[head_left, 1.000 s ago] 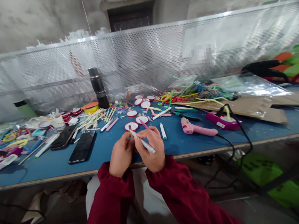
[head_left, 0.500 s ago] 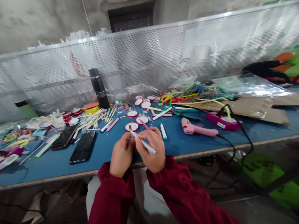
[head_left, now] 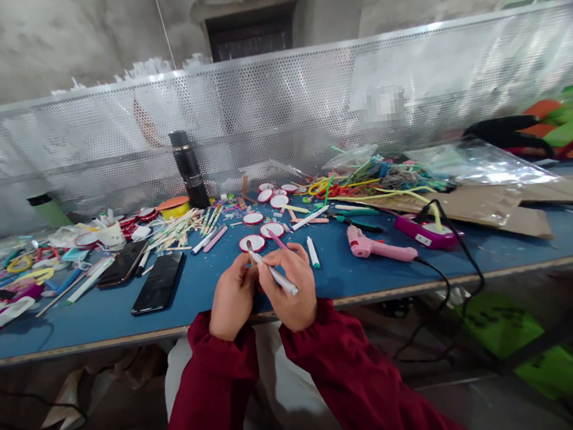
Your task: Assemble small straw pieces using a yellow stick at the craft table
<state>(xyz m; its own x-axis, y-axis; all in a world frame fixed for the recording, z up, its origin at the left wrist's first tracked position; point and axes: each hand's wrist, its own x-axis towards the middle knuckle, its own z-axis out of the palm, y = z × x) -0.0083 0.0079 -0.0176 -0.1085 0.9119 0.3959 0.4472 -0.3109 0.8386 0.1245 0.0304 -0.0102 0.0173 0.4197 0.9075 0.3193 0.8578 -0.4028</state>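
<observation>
My right hand (head_left: 294, 286) is closed round a white marker (head_left: 281, 279), its back end pointing down toward me and its front reaching to my other hand. Close against it, my left hand (head_left: 232, 297) pinches a small flat brown stick (head_left: 250, 247), whose upper end shows above the fingertips. The lower part of the stick and the marker's tip are hidden by the fingers. Just beyond the hands lie round white discs with red rims (head_left: 252, 243). A pink pen (head_left: 276, 238) shows above my right hand, and a green-tipped white marker (head_left: 313, 253) lies to its right.
Left of the hands are a black phone (head_left: 157, 284), a heap of wooden sticks (head_left: 175, 230) and a black bottle (head_left: 189, 170). To the right lie a pink glue gun (head_left: 380, 245), a purple box (head_left: 428, 232) with black cables, and coloured cords (head_left: 388, 176).
</observation>
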